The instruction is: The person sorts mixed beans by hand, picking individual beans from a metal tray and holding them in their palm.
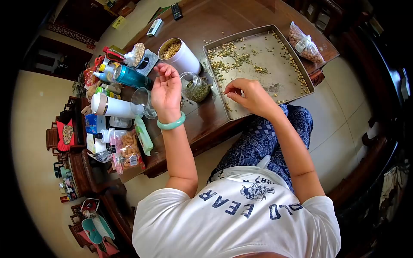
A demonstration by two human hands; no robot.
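Note:
My left hand [166,92], a jade-green bangle at its wrist, is raised palm up beside the white canister [183,60] and the glass jar [195,88]. Its fingers curl loosely, and nothing shows in them. Tan beans fill the canister; small green beans lie in the jar. Over the near left part of a shallow metal tray [275,86], my right hand [248,95] has thumb and fingertips pinched together. Whatever is between them is too small to make out. Scattered green and tan beans [230,56] lie in the tray, mostly toward its left and right sides.
Bottles, including a blue bottle [129,76], crowd the table's left side with a white tumbler [114,106], a clear glass [141,99] and a snack bag [129,148]. A plastic bag of nuts [304,45] lies right of the tray. Remotes [176,11] rest at the far edge.

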